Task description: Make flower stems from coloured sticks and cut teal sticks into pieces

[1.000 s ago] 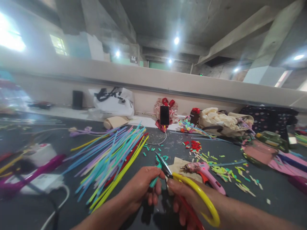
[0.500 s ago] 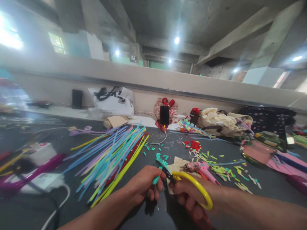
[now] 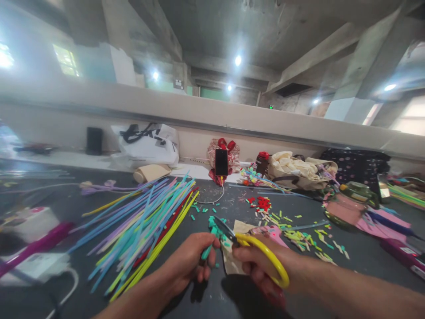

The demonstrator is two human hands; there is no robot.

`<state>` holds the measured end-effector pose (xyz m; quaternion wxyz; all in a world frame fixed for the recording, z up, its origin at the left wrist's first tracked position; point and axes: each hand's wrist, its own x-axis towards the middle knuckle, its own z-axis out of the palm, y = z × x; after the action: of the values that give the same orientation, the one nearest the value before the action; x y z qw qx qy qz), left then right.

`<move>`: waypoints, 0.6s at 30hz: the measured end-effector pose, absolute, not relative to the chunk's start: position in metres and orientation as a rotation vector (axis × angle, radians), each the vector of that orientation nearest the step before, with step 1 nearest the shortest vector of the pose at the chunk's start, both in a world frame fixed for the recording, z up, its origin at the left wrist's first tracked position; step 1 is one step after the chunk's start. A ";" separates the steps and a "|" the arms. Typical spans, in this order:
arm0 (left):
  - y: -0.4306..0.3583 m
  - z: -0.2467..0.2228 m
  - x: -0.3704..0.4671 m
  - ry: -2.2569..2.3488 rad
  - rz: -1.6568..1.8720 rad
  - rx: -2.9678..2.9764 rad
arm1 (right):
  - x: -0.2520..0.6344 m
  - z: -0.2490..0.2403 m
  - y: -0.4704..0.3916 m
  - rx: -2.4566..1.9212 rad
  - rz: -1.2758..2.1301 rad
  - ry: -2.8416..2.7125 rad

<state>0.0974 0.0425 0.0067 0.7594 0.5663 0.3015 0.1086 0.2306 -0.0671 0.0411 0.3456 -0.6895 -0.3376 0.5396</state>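
Note:
A short length of teal pipe cleaner (image 3: 206, 252) is pinched between the thumb and fingers of my left hand (image 3: 191, 257). My right hand (image 3: 250, 259) grips scissors (image 3: 270, 259) with one yellow and one red handle loop. Their dark blades point up and left, just beyond my left fingertips; I cannot tell how far apart they are. Cut teal pieces (image 3: 212, 223) lie around the blade tips. Left of my hands spreads a bundle of long pipe cleaners (image 3: 146, 226) in blue, teal, purple, red and yellow.
A pink glue gun (image 3: 277, 235) rests beyond my right hand, by a brown cardboard scrap (image 3: 232, 262). Red cut pieces (image 3: 264, 204) and yellow-green ones (image 3: 302, 239) lie to the right. A phone (image 3: 221, 161) stands upright at the back, near a green-lidded bottle (image 3: 348, 206).
The scissors have moved slightly away from my left fingers, baring more of the teal pieces. Both hands keep their hold. The whole view has shifted a little.

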 end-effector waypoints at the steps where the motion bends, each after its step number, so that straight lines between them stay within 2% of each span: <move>1: 0.042 0.008 0.096 0.623 0.244 1.226 | 0.230 0.047 -0.066 -1.776 1.357 -0.909; 8: 0.035 0.010 0.094 0.380 -0.020 1.237 | 0.219 0.058 -0.044 -1.674 1.232 -1.049; 18: 0.033 0.010 0.087 0.440 -0.015 1.247 | 0.219 0.041 -0.027 -1.582 1.263 -0.971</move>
<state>0.0867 0.0331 0.0099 0.7893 0.5789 0.2045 -0.0070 0.2187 -0.0274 0.0408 0.4334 -0.6350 -0.3898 0.5069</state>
